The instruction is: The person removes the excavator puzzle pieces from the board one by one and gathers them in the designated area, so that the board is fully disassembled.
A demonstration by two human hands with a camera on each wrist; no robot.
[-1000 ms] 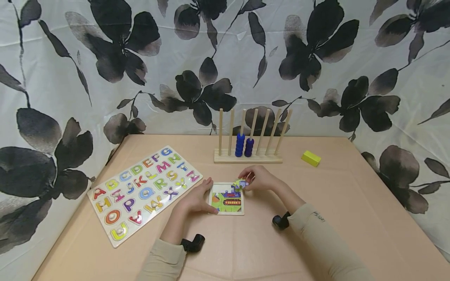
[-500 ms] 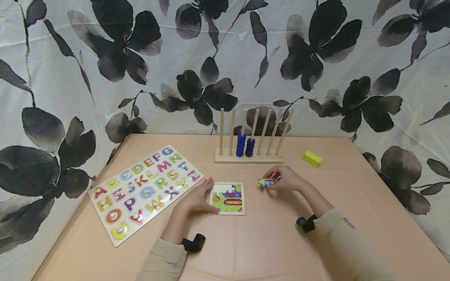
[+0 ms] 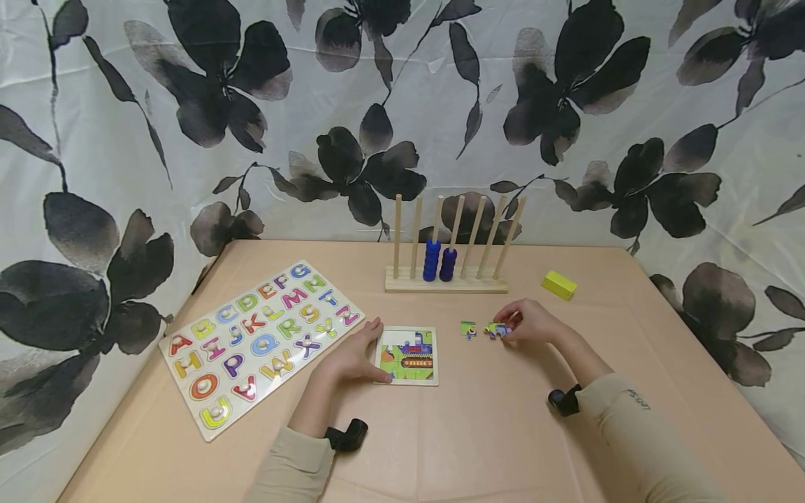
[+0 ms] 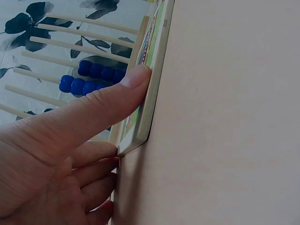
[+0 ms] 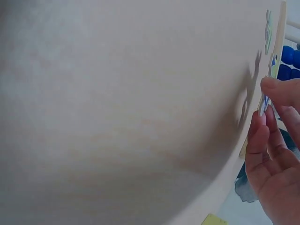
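A small framed jigsaw puzzle (image 3: 407, 336) with a blue and red train picture lies on the table in front of the person. My left hand (image 3: 346, 360) holds its left side, thumb (image 4: 136, 77) on the near corner of the frame and fingers along the edge. Right of the puzzle, my right hand (image 3: 534, 325) pinches a green, yellow and blue jigsaw piece (image 3: 495, 330) between thumb and fingertips, close over the table. In the right wrist view this piece (image 5: 266, 100) shows edge-on. Another jigsaw piece (image 3: 468, 327), mostly green, lies between the puzzle and the right hand.
An alphabet peg board (image 3: 242, 321) lies slanted at the left. Behind the puzzle stands a wooden peg rack (image 3: 409, 281) with blue beads (image 3: 430, 260) and purple beads (image 3: 448, 265). A yellow block (image 3: 559, 285) sits at the back right. A floral cloth (image 3: 440, 84) hangs behind the table.
My right hand has moved right from the puzzle's upper right corner with jigsaw pieces. One piece now lies on the table, and another is in the fingers. My left hand stays on the puzzle.
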